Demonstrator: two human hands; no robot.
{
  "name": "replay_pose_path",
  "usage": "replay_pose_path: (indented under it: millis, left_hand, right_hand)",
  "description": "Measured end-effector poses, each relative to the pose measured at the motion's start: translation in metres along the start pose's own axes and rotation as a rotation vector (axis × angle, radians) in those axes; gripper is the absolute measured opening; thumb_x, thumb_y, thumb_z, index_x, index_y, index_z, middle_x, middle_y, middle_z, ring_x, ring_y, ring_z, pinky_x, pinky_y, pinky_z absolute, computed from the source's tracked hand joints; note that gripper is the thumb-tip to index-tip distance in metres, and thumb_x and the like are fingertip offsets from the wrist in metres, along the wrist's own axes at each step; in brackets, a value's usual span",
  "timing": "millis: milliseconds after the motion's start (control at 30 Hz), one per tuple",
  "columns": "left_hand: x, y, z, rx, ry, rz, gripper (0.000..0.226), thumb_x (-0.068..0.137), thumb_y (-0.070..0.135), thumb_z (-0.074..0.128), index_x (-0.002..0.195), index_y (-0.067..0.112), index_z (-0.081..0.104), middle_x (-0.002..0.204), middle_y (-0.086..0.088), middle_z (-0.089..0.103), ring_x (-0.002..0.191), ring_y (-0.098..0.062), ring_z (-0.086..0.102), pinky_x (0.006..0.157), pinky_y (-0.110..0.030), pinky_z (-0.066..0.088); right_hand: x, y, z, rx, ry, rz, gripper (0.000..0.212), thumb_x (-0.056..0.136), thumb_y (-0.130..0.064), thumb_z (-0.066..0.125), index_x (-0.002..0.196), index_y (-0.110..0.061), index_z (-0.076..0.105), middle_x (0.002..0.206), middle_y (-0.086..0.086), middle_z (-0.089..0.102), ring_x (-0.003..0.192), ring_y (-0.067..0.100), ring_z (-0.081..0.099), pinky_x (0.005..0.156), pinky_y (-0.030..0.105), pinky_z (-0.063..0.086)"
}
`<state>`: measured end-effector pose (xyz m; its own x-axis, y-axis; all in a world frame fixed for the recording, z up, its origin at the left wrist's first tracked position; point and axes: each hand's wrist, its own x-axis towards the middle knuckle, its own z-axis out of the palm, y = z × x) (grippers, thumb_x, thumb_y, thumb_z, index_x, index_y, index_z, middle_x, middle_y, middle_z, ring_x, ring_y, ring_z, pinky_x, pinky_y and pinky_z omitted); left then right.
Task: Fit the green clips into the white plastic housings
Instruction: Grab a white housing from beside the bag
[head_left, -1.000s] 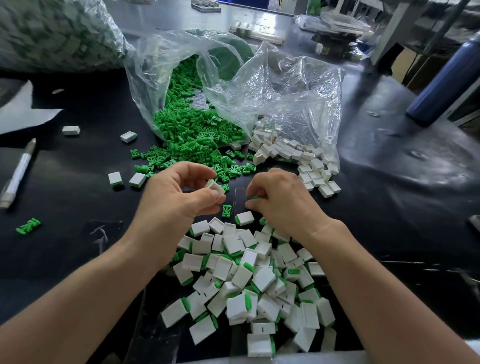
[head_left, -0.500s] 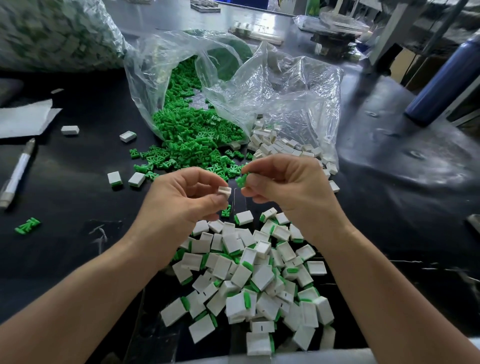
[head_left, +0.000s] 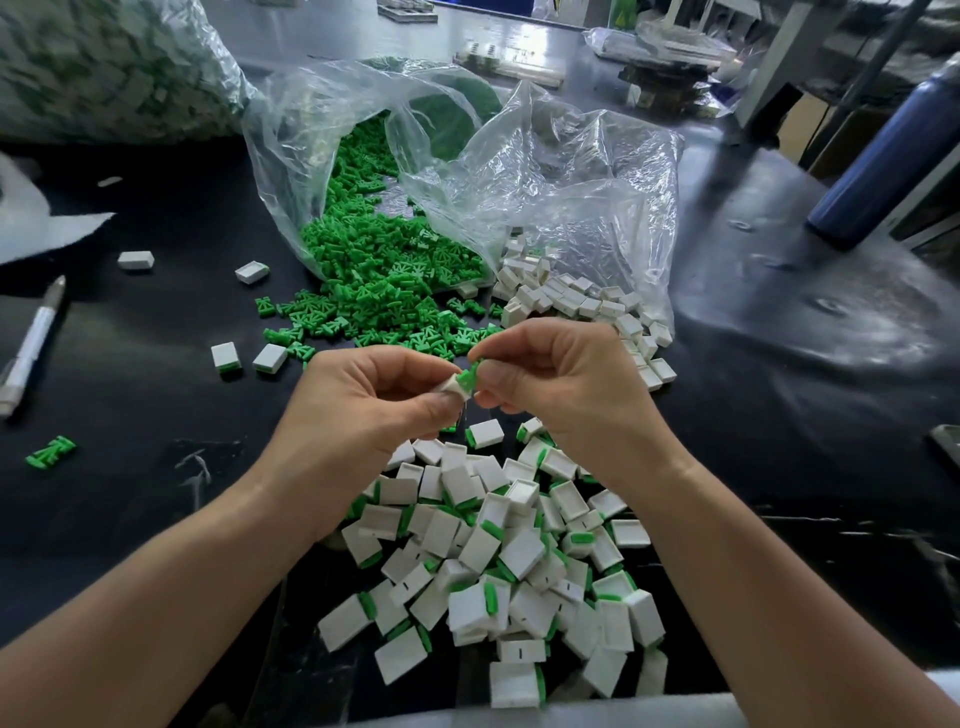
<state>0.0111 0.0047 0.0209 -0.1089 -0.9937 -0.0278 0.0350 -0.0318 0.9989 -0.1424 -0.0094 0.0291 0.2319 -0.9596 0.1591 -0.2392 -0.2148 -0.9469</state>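
The left hand (head_left: 363, 410) pinches a white housing (head_left: 451, 384) between thumb and forefinger, with the open end turned to the right. The green clip (head_left: 467, 378) lies directly right of the housing, touching its mouth, and is pinched in the fingertips of the right hand (head_left: 561, 384). Both hands are raised above the table (head_left: 130, 405) at mid-frame, knuckles close together. The clip's long axis appears to run left to right, in line with the housing. The fingers cover most of it, so how deep it sits cannot be determined. Judgement: insertion is the step in hand. The next move calls for a straight leftward push by the right hand, the one nearer the clip, while the left hand braces the housing. The table is dark and glossy. From the left it carries a pen (head_left: 31, 345), a stray clip (head_left: 51, 451), a heap (head_left: 384, 280) of clips spilling from a clear bag (head_left: 519, 182), and empty housings (head_left: 571, 301) beside the heap. A pile (head_left: 509, 561) of fitted units lies below the hands. A blue bottle (head_left: 883, 156) stands at far right. The workshop fixtures beyond are blurred.
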Motion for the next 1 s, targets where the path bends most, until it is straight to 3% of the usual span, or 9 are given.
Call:
replay_pose_path:
  millis: [300, 500, 667, 733, 833, 1000]
  left_hand:
    - [-0.001, 0.0, -0.001, 0.008, -0.017, -0.001, 0.012, 0.054, 0.018, 0.07, 0.065, 0.019, 0.075, 0.059, -0.003, 0.068, 0.052, -0.005, 0.059, 0.051, -0.014, 0.049]
    - [-0.001, -0.002, -0.002, 0.066, -0.02, 0.018, 0.014, 0.054, 0.023, 0.07, 0.068, 0.022, 0.075, 0.06, -0.003, 0.069, 0.053, -0.007, 0.058, 0.05, -0.015, 0.048]
    - [-0.001, -0.002, -0.002, 0.117, 0.003, 0.027, 0.01, 0.066, 0.012, 0.074, 0.065, 0.021, 0.075, 0.061, -0.005, 0.069, 0.053, -0.008, 0.058, 0.049, -0.016, 0.048]
    - [-0.002, 0.0, -0.002, 0.102, -0.006, 0.034, 0.01, 0.06, 0.02, 0.073, 0.069, 0.022, 0.075, 0.062, -0.005, 0.07, 0.054, -0.009, 0.058, 0.05, -0.017, 0.049]
    - [-0.003, 0.002, -0.002, 0.095, -0.037, 0.05, 0.024, 0.051, 0.03, 0.07, 0.074, 0.026, 0.074, 0.063, -0.002, 0.071, 0.056, -0.009, 0.06, 0.054, -0.018, 0.05]
    - [0.0, 0.0, -0.003, 0.037, -0.048, 0.034, 0.021, 0.054, 0.022, 0.07, 0.074, 0.019, 0.075, 0.06, -0.004, 0.069, 0.054, -0.01, 0.058, 0.052, -0.017, 0.049]
  right_hand:
    - [-0.002, -0.001, 0.001, -0.074, 0.016, -0.003, 0.022, 0.079, -0.002, 0.068, 0.074, -0.023, 0.065, 0.066, -0.005, 0.066, 0.058, 0.004, 0.064, 0.056, 0.013, 0.047]
    - [-0.003, 0.0, 0.003, -0.165, 0.046, -0.014, 0.025, 0.08, -0.004, 0.068, 0.072, -0.027, 0.063, 0.069, -0.001, 0.068, 0.06, 0.009, 0.065, 0.064, 0.025, 0.056]
    - [-0.004, 0.002, 0.009, -0.229, 0.067, -0.03, 0.029, 0.079, -0.005, 0.069, 0.069, -0.03, 0.059, 0.07, 0.0, 0.067, 0.064, 0.015, 0.065, 0.067, 0.036, 0.056]
    - [-0.005, 0.001, 0.01, -0.228, 0.072, -0.034, 0.029, 0.08, -0.005, 0.068, 0.068, -0.03, 0.058, 0.071, 0.003, 0.068, 0.063, 0.016, 0.065, 0.067, 0.038, 0.056]
    - [-0.004, 0.0, 0.006, -0.194, 0.033, -0.017, 0.028, 0.08, -0.004, 0.067, 0.069, -0.029, 0.06, 0.072, 0.006, 0.069, 0.063, 0.017, 0.066, 0.068, 0.038, 0.057]
    - [-0.003, 0.001, -0.001, -0.104, -0.028, -0.001, 0.018, 0.081, -0.002, 0.066, 0.076, -0.019, 0.064, 0.073, 0.005, 0.069, 0.062, 0.013, 0.067, 0.064, 0.027, 0.056]
